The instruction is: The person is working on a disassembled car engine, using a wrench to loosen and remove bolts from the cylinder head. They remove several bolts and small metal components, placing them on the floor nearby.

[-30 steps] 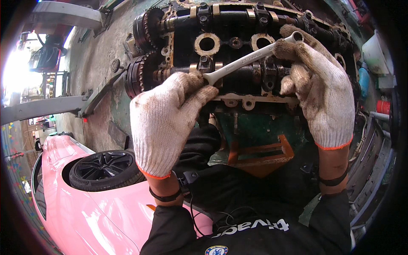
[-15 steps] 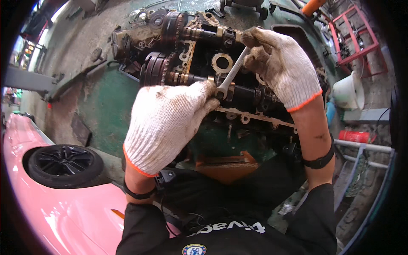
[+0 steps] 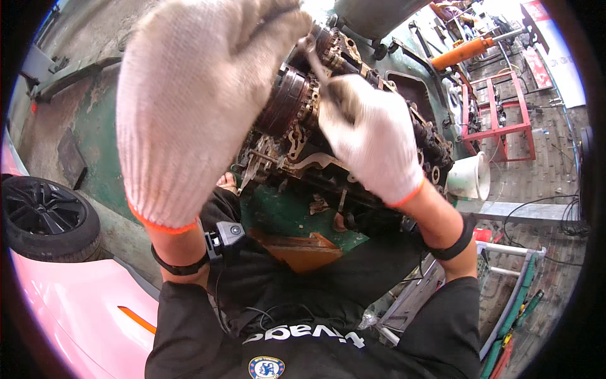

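Left hand [image 3: 189,107] has lifted, looming larger than half a second ago; gloved in white ribbed knit edged orange; its fingers blur, cannot tell their grip. Right hand [image 3: 374,136] pinches the slim metal wrench [image 3: 316,63] over the toothed, oily-dark engine [image 3: 281,104]; its free end now points up-left.

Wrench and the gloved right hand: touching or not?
Touching: the head view shows the wrench, motion-blurred, with its shaft running into the grip of the right hand.
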Demonstrator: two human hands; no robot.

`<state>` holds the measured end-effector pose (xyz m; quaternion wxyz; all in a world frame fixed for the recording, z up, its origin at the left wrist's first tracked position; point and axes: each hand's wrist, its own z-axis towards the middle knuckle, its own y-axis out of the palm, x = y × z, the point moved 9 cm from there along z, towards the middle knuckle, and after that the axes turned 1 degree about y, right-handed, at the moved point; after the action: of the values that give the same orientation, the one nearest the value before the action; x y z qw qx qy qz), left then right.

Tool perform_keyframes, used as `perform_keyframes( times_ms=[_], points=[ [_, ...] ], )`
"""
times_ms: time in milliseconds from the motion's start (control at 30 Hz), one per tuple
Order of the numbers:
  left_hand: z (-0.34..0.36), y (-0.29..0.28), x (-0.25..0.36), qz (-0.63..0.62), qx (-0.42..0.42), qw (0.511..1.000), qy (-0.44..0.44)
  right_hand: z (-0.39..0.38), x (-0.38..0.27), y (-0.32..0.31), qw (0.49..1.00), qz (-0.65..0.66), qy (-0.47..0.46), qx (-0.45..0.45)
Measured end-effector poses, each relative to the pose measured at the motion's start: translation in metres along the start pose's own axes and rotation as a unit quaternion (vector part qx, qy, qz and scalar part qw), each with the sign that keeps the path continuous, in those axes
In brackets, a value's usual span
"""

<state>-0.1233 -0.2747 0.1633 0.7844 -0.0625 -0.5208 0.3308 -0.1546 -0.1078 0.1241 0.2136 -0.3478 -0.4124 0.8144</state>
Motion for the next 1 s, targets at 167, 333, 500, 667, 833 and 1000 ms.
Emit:
perform_keyframes(
  times_ms=[167, 333, 500, 667, 833, 1000],
  points=[
    [0.005, -0.026, -0.002, -0.005, 0.043, 0.999, 0.006, -0.063, -0.034, 0.006, 0.993, -0.074, -0.059, -0.07],
    [-0.007, -0.033, 0.006, -0.074, -0.016, 0.997, -0.014, -0.113, -0.027, -0.01, 0.992, -0.036, -0.121, 0.018],
    [-0.025, -0.022, 0.02, -0.001, 0.026, 0.999, 0.042, -0.144, 0.055, -0.026, 0.874, 0.421, 0.236, 0.061],
    [-0.032, 0.01, 0.021, 0.081, -0.056, 0.981, 0.166, -0.159, 0.087, -0.057, 0.819, 0.423, 0.338, 0.19],
    [-0.075, 0.091, 0.028, 0.182, -0.234, 0.918, 0.263, -0.175, 0.111, -0.082, 0.804, 0.388, 0.363, 0.266],
    [-0.086, 0.121, 0.009, 0.228, -0.254, 0.903, 0.26, -0.199, 0.142, -0.083, 0.744, 0.473, 0.351, 0.316]
  ],
)
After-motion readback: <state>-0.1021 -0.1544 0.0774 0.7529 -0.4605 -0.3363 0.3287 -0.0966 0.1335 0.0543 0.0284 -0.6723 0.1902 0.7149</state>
